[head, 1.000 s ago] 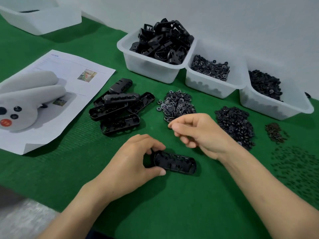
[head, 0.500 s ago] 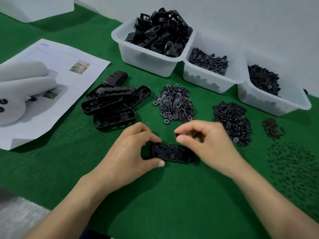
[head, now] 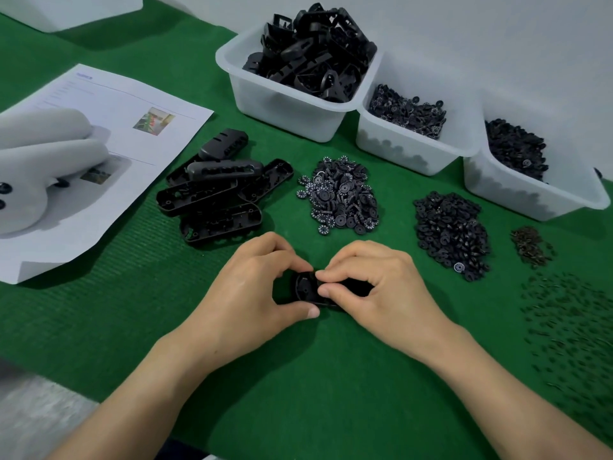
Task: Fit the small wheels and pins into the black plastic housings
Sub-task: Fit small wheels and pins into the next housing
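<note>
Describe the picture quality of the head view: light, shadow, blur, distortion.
Head view: light is even and soft, with no glare on the green mat; the black housing between the left hand and right hand sits in their shadow, its detail lost; the scattered pins at the right edge look smeared; wide-angle bending skews the white bins.

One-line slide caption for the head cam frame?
Left hand grips a black housing on the green mat while the right hand pinches it; a wheel pile and white bins sit beyond.
</note>
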A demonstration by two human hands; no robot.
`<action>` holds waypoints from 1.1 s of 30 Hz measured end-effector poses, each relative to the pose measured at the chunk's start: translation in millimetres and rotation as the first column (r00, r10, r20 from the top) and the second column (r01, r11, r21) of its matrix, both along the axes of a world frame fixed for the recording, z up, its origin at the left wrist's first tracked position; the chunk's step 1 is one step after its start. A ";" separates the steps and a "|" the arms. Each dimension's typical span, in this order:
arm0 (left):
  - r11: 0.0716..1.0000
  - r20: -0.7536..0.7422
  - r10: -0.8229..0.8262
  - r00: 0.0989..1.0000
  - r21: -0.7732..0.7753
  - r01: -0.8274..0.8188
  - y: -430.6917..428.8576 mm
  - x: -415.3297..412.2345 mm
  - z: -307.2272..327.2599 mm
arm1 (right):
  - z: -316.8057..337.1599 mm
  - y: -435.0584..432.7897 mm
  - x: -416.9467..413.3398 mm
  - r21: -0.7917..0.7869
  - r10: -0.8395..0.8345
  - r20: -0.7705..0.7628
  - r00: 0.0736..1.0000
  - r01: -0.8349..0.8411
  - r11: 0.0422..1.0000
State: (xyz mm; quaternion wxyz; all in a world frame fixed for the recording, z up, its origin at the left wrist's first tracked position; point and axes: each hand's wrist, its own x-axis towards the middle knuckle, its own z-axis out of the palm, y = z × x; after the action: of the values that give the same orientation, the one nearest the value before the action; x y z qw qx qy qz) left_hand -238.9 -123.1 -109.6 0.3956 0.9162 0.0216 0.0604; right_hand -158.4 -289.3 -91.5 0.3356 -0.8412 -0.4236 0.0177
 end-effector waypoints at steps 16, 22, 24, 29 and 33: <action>1.000 0.007 0.007 1.000 0.005 -0.007 -0.8 -0.4 0.7 | 9.0 -0.7 9.6 -0.045 -0.057 -0.101 0.993 0.052 0.998; 1.000 0.001 0.002 1.000 0.006 -0.002 -1.1 -1.9 2.1 | 6.3 17.5 40.3 -0.196 -0.143 0.111 0.984 0.162 0.967; 1.000 -0.003 0.001 1.000 0.005 -0.001 -1.7 -1.9 2.8 | 3.6 22.0 42.3 -0.278 -0.104 0.166 0.981 0.147 0.949; 1.000 -0.007 0.007 1.000 0.006 -0.007 -0.7 -0.8 2.9 | 4.5 18.1 41.5 -0.252 -0.070 0.154 0.986 0.107 0.962; 1.000 -0.010 0.006 1.000 0.000 -0.006 0.2 -1.4 2.1 | 3.4 7.4 37.8 -0.193 -0.091 0.006 0.996 0.090 0.977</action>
State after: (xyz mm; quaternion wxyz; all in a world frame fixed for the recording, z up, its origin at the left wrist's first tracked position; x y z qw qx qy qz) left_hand -240.3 -122.9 -107.6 0.3954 0.9164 0.0263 0.0569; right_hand -120.6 -281.8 -88.1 0.2536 -0.8881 -0.3808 0.0446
